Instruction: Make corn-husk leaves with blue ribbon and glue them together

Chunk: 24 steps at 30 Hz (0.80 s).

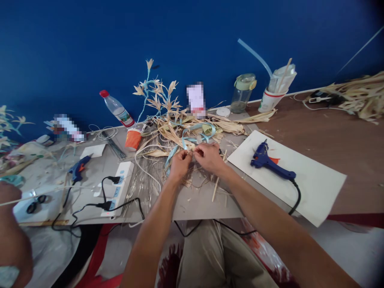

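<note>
Above the table, my left hand (181,165) and my right hand (209,156) meet with their fingertips pinched close together. A small pale piece (190,147) shows at the fingertips; it is too small and covered to name. Just beyond my hands lies a loose heap of dried husk strips (231,126), with a light blue ribbon (211,129) looped across it. Behind the heap rises a spray of pale husk flowers (154,103) on blue-wrapped stems.
A blue glue gun (271,162) rests on a white board (318,190) at right. To the left are a power strip (121,188), another glue gun (78,170), an orange paper cup (133,139) and a tilted bottle (117,110). Another person's arm (13,232) enters at far left.
</note>
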Each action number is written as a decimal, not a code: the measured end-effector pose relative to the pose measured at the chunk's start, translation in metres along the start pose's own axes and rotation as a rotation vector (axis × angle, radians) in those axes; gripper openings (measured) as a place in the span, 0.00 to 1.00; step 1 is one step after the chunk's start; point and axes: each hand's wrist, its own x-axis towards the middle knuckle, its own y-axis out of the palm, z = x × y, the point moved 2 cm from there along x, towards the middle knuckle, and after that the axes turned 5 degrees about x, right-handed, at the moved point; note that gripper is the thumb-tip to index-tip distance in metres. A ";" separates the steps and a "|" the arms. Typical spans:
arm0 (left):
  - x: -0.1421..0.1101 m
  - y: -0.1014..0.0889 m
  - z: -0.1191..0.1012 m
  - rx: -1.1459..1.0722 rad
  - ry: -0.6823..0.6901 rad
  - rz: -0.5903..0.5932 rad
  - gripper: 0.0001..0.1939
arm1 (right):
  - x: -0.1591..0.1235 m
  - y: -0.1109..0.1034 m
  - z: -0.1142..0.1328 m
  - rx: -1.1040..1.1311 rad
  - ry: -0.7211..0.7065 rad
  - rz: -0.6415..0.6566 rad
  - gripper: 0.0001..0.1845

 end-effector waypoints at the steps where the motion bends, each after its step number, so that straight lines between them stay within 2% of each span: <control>1: 0.000 0.000 0.000 -0.005 -0.010 -0.009 0.13 | 0.000 -0.001 0.000 0.018 0.012 -0.006 0.07; 5: 0.001 -0.002 0.000 -0.036 -0.029 -0.049 0.15 | 0.002 -0.003 -0.005 0.111 0.075 -0.034 0.07; 11: 0.003 -0.005 0.002 -0.046 -0.042 -0.061 0.14 | 0.006 -0.008 -0.014 0.310 0.172 -0.082 0.09; 16: 0.005 -0.008 0.006 -0.054 -0.061 -0.086 0.11 | 0.011 -0.019 -0.021 0.435 0.247 -0.187 0.07; 21: 0.005 -0.008 0.006 -0.043 -0.044 -0.087 0.12 | 0.016 -0.027 -0.033 0.598 0.273 -0.298 0.06; 24: 0.004 -0.007 0.003 -0.079 -0.054 -0.080 0.12 | 0.017 -0.026 -0.034 0.589 0.269 -0.285 0.06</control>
